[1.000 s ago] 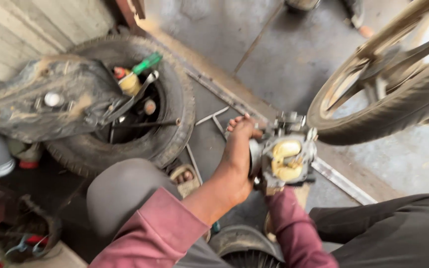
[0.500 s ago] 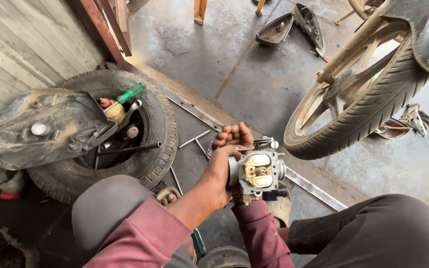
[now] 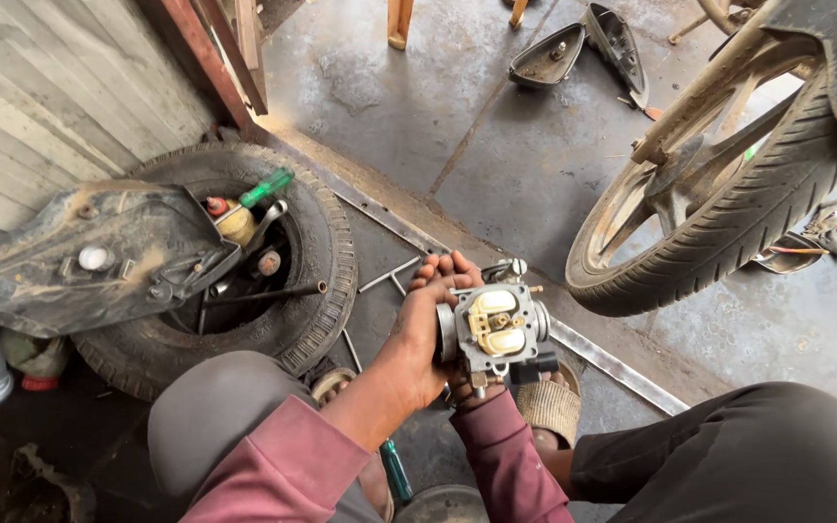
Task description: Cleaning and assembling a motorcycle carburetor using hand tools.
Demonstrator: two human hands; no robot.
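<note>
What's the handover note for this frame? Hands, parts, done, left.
Left hand: wrapped round the side of the carburetor, holding it up over the lap.
Right hand: under the carburetor, mostly hidden; only its sleeve shows.
Carburetor: bowl off, cream floats facing up.
Tools: green-handled screwdriver and other tools lie in the tyre to the left; motorcycle wheel stands to the right.
Done: the body is opened.
Left: cannot tell from this view.

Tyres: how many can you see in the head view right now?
2. One tyre lies flat on the floor at left, tools inside it and a dirty panel across it. The other is on the upright wheel at right. More may be hidden out of frame.
</note>
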